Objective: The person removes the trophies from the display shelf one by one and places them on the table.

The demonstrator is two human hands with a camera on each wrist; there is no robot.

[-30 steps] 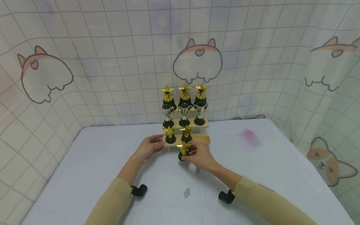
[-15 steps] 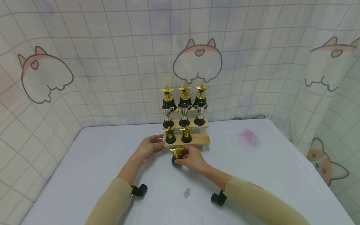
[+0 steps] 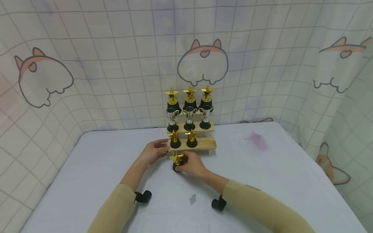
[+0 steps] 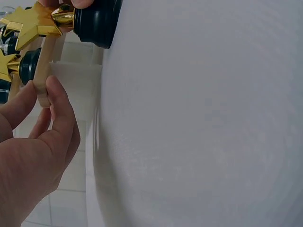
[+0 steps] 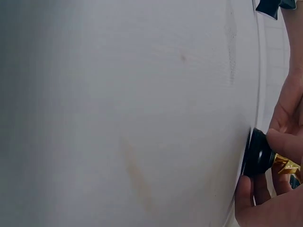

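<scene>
A tiered wooden display rack [image 3: 205, 143] stands at the back of the table. My left hand [image 3: 151, 154] pinches the left end of its lowest shelf between thumb and fingers, as the left wrist view confirms. In front of the rack, my right hand [image 3: 191, 164] grips a small gold star trophy [image 3: 176, 158]. Its round black base [image 5: 259, 152] is low at the table, between thumb and fingers. Two matching star trophies [image 3: 191, 139] stand on the left and middle of the lowest shelf, whose right end is bare wood.
Three silver cup trophies [image 3: 189, 117] stand on the middle shelf and three larger star trophies [image 3: 190, 97] on the top one. A white-covered table [image 3: 116, 136] lies below, with a patterned curtain [image 3: 131, 64] close behind the rack.
My right hand has carried the star trophy left and slightly nearer to me, from below the shelf's middle to below its left part. My left hand stays on the shelf end.
</scene>
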